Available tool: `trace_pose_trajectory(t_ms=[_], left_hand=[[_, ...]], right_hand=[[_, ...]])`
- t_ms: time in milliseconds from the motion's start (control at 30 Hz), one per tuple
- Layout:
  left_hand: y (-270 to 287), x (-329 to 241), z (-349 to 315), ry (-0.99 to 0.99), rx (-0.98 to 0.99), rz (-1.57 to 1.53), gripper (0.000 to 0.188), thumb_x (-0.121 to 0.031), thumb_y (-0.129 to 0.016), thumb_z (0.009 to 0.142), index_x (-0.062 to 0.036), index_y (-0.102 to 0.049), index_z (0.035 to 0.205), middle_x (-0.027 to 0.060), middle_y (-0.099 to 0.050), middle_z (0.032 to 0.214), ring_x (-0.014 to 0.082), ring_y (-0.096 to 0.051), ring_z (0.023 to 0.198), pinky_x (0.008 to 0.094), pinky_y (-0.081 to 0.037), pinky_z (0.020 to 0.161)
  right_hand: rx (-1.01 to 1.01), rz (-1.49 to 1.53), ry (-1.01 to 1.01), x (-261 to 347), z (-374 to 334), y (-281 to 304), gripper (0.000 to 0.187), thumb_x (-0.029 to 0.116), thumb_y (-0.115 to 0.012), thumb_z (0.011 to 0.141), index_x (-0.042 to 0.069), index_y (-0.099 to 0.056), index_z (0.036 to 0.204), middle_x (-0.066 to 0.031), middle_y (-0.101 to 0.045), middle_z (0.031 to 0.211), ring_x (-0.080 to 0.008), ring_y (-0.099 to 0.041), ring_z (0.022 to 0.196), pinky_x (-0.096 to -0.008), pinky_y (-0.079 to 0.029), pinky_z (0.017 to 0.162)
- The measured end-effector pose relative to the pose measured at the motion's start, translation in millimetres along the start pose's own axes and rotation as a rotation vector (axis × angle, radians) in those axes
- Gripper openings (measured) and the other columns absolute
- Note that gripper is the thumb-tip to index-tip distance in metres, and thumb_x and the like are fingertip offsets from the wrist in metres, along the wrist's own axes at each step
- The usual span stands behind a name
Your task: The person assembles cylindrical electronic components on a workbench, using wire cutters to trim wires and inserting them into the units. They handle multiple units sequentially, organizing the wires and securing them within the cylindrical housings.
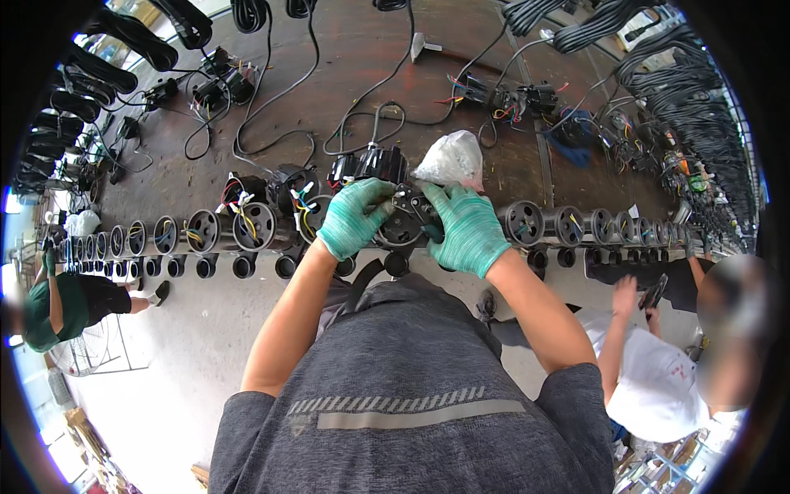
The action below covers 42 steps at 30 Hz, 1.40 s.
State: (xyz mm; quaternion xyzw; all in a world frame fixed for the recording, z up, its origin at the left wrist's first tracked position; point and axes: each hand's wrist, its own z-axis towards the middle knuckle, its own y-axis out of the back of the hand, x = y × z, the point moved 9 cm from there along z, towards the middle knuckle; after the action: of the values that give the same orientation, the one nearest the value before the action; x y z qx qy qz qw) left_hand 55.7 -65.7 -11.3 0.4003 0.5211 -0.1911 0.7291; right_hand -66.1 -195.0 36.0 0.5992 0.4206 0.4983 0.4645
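My left hand and my right hand, both in green knit gloves, meet over a round black housing at the bench's near edge. Between my fingertips sits a small black fitting with metal bits on it, at the housing's mouth. The fingers of each hand are bent in on it from either side. Just beyond my left hand stands a glossy black motor-like unit with a cable. A white plastic bag lies beyond my right fingers, its contents unclear.
Along the near edge runs a row of similar round housings, some with coloured wires. Coiled black cables and wired assemblies lie across the brown bench. Other people work at left and right.
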Motion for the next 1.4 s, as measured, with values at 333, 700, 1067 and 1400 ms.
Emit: trace_pose_trajectory(t_ms=[333, 700, 1067, 1400], left_hand=[[-0.9, 3.3, -1.5, 0.051, -0.065, -0.067, 0.021, -0.001, -0.075, 0.096, 0.0009, -0.073, 0.117, 0.0122, -0.073, 0.108, 0.0214, -0.073, 0.096, 0.035, -0.058, 0.087], [3.4, -19.1, 0.6, -0.232, -0.071, 0.17, 0.032, -0.003, -0.086, 0.08, -0.0048, -0.075, 0.11, 0.0125, -0.065, 0.118, 0.0311, -0.069, 0.105, 0.0397, -0.058, 0.088], [-1.5, -52.7, -8.8, -0.481, -0.126, 0.385, 0.03, -0.013, -0.086, 0.075, -0.0119, -0.078, 0.104, 0.011, -0.07, 0.116, 0.0389, -0.065, 0.109, 0.0495, -0.055, 0.094], [26.7, -42.7, -34.5, -0.458, -0.652, 0.353, 0.091, -0.03, -0.1, 0.072, -0.0117, -0.055, 0.149, 0.0205, -0.047, 0.152, 0.0397, -0.056, 0.134, 0.049, -0.054, 0.107]], right_hand=[[-0.075, 0.17, -0.215, -34.1, -35.4, 40.4, 0.09, 0.031, -0.084, 0.075, 0.015, -0.052, 0.157, -0.0222, -0.059, 0.135, -0.0421, -0.061, 0.122, -0.0571, -0.051, 0.104], [-0.058, -0.103, -0.565, -146.4, -82.7, 12.6, 0.081, 0.042, -0.086, 0.085, 0.013, -0.056, 0.154, -0.0191, -0.056, 0.15, -0.0429, -0.054, 0.137, -0.053, -0.049, 0.113], [-0.271, 0.402, 0.093, -8.8, 69.1, -32.1, 0.083, 0.013, -0.076, 0.092, 0.012, -0.036, 0.165, -0.0241, -0.053, 0.152, -0.042, -0.054, 0.141, -0.0485, -0.047, 0.118], [-0.29, 0.47, -0.073, -15.2, 65.8, 23.1, 0.063, 0.001, -0.069, 0.092, 0.006, -0.055, 0.153, -0.0246, -0.07, 0.127, -0.0412, -0.072, 0.112, -0.0445, -0.058, 0.095]])
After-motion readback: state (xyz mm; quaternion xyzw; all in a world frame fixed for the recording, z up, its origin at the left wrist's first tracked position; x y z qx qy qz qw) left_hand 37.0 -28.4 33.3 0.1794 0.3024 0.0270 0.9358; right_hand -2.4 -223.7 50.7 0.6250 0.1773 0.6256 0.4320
